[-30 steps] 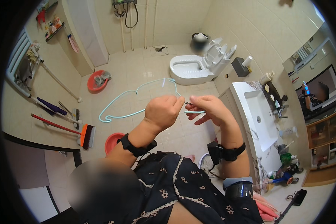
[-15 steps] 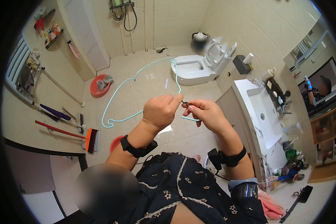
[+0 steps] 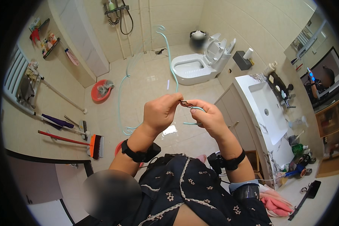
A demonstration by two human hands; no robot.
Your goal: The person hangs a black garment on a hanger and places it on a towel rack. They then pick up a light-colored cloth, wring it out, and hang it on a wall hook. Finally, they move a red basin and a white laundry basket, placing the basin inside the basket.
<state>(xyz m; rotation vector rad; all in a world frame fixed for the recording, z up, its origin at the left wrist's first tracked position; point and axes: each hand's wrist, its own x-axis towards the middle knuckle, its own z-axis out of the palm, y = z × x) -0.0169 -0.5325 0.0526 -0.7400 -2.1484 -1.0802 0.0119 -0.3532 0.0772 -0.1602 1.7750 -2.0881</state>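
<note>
A pale blue wire clothes hanger (image 3: 170, 60) stretches out ahead of me, its wide loop hanging over the floor. The loop's left side is blurred by motion. Dark twisted wire (image 3: 185, 103) at the hanger's neck lies between my two hands. My left hand (image 3: 159, 112) is closed, thumb and fingers pinching the neck where the loop meets the twist. My right hand (image 3: 210, 117) grips the other end, with the blue hook curving past its thumb and its tip sticking out to the left below. Part of the hook is hidden by the right-hand fingers.
A white squat toilet (image 3: 189, 80) and a blurred dark bin stand beyond my hands. On the right is a washbasin (image 3: 259, 83) in a marbled counter. A red basin (image 3: 99, 98), a broom (image 3: 94, 146) and mops line the left side. Another red basin is partly behind my left forearm.
The hanger's loop has swung: its far corner has risen from the toilet's edge to before the back wall. The hook has turned in my right hand and now shows above the thumb.
</note>
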